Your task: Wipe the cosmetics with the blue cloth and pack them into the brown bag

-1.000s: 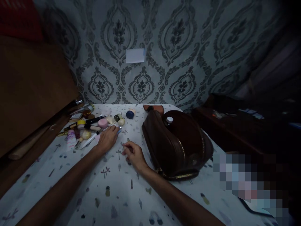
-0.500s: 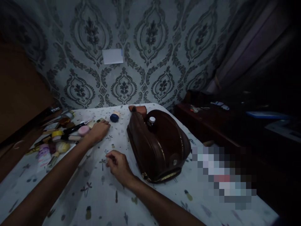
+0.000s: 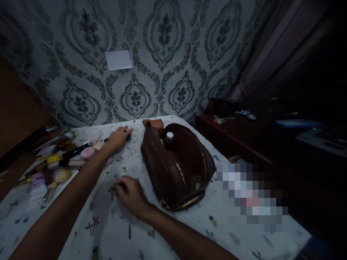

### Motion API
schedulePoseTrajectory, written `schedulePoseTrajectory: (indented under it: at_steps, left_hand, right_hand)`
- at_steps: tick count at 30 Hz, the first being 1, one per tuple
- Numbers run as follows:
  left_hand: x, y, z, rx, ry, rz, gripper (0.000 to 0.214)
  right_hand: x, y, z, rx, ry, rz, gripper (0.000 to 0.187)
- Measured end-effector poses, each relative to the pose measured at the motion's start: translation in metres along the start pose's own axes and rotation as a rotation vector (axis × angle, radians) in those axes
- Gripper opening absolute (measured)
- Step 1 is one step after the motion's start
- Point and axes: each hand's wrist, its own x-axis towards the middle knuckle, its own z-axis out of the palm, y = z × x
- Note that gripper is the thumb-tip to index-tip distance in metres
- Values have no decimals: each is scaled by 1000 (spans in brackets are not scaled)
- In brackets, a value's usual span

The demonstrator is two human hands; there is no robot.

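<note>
Jar (image 3: 128, 137), 10 o'clock from bag (image 3: 187, 160), sits under L hand (image 3: 118, 138), fingers part-spread prob. to span it; R hand (image 3: 132, 194) half-curls; grips unclear.

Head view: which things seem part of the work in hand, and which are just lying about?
In use, it seems: left hand, over a dark jar; right hand, near the open bag; white-capped bottle in it; probably the round pink item and tube.

Just about: white card on the wall; blue item, far right.
</note>
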Motion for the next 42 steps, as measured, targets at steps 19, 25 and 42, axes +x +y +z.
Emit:
schedulePoseTrajectory:
  at_steps: [19,25,42]
  left_hand:
    - [-3,-8,-14,21,-170,29,46]
    - [-34,2,-27,73,-80,100,42]
    - [-72,7,-12,-174,43,18,28]
  right_hand:
    - [1,2,1,-83,-30,11,15]
    - [2,3,1,-63,-16,-12,16]
    - [0,2,1,-4,-13,-27,14]
